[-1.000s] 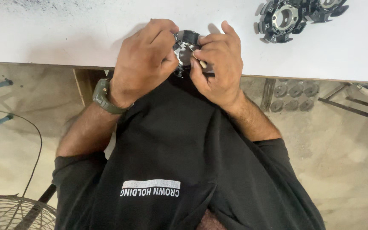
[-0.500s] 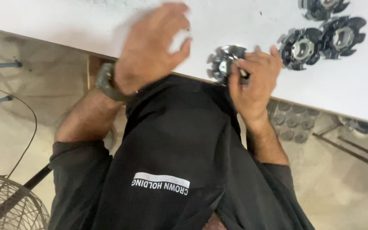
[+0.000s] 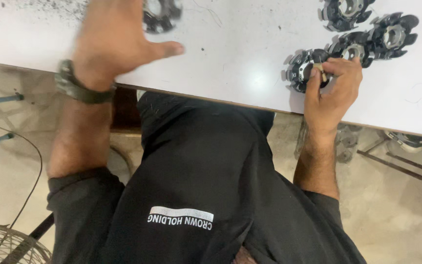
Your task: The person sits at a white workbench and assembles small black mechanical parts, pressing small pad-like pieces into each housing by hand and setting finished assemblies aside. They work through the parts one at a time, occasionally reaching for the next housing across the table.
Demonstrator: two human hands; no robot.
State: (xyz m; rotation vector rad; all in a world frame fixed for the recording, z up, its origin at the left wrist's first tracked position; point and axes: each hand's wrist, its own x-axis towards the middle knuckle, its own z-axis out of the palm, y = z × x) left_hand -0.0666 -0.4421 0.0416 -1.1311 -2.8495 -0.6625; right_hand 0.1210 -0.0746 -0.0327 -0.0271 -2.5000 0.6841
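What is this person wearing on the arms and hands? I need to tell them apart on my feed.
Both hands are bare: no gloves or rings show. The left hand has a dark green watch with a chunky band at the wrist. The right hand has a bare wrist. Both forearms are uncovered, and black sleeves are pushed up near the elbows.

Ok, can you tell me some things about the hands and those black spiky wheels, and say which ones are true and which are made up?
1. The right hand touches a black toothed wheel on the white table. True.
2. The left hand holds a hammer. False: its fingers are spread open over the table, next to another wheel.
3. A watch sits on the left wrist. True.
4. Only one wheel is on the table. False: several lie there, including three more by the right hand.
5. The person wears a bright yellow shirt. False: the shirt is black.
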